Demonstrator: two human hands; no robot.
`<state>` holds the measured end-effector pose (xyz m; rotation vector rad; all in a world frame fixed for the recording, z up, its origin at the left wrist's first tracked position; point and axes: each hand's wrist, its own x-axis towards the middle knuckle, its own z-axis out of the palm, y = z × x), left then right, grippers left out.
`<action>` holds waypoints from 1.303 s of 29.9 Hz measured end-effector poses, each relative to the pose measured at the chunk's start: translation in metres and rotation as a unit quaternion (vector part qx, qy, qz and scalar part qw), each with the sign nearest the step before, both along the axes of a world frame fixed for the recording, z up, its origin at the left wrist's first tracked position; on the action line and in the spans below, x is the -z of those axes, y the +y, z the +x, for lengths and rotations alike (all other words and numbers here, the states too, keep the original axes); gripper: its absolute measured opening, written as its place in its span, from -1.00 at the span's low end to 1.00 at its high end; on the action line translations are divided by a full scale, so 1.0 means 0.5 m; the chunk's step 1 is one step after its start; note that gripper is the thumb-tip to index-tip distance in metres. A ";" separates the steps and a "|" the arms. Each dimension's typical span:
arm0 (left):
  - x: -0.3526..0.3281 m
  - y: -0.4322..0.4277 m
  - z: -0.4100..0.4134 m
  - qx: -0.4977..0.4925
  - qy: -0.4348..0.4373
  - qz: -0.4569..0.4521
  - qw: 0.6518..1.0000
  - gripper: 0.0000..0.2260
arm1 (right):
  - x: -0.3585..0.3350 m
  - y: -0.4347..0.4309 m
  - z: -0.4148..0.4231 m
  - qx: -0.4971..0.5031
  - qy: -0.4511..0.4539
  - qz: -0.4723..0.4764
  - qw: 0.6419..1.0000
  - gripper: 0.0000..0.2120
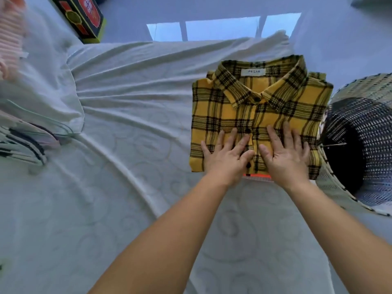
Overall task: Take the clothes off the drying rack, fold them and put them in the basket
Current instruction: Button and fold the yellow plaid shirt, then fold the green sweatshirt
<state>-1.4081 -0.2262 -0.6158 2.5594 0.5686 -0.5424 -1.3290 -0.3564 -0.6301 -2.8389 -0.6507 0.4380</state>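
Note:
A yellow and black plaid shirt (254, 102) lies folded into a rectangle on the white bed sheet (131, 145), collar away from me. My left hand (228, 154) and my right hand (285, 153) rest flat on its near half, fingers spread, side by side over the button line. A thin orange strip (257, 176) shows under the shirt's near edge. The woven black and white basket (364, 145) stands right beside the shirt on the right, with a dark interior.
Several striped and pale garments (23, 141) lie at the left edge of the bed. A pink striped cloth (10, 35) is at the top left. A dark box with red and green print (81, 16) stands on the floor beyond the bed.

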 end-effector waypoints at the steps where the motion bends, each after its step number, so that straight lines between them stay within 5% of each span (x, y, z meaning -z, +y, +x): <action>1: -0.002 0.005 -0.002 -0.002 0.005 -0.012 1.000 -0.55 | 0.004 0.003 0.000 0.001 0.005 0.000 1.000 -0.35; 8: -0.020 0.054 -0.051 -0.068 -0.114 -0.111 0.985 -0.54 | -0.035 0.013 -0.001 0.021 0.018 0.007 1.000 -0.37; 11: -0.022 0.115 -0.163 -0.188 -0.212 -0.227 0.932 -0.50 | -0.052 0.023 -0.046 0.061 -0.025 0.098 0.993 -0.37; 15: 0.005 0.219 -0.406 -0.382 -0.182 -0.301 0.854 -0.52 | -0.012 0.065 -0.156 0.046 -0.078 0.216 0.972 -0.54; 21: 0.063 0.482 -0.818 -0.576 -0.163 -0.185 0.779 -0.85 | 0.044 0.290 -0.472 0.030 0.035 0.276 0.960 -0.59; 26: 0.042 0.735 -1.111 -0.584 -0.084 -0.019 0.807 -0.77 | 0.110 0.551 -0.756 0.120 0.300 0.291 0.901 -0.67; 29: 0.035 0.873 -1.224 -0.596 -0.011 0.088 0.798 -0.59 | 0.161 0.658 -0.874 0.069 0.279 0.219 0.933 -0.65; 32: 0.046 0.956 -1.265 -0.640 0.020 0.090 0.763 -0.38 | 0.188 0.701 -0.909 0.038 0.269 0.153 0.950 -0.68; 35: 0.077 0.992 -1.261 -0.601 0.093 0.082 0.790 -0.19 | 0.179 0.713 -0.889 0.042 0.285 0.143 0.947 -0.90; 39: 0.104 1.042 -1.292 -0.595 0.065 0.085 0.797 -0.42 | 0.167 0.723 -0.880 0.067 0.312 0.159 0.934 -0.86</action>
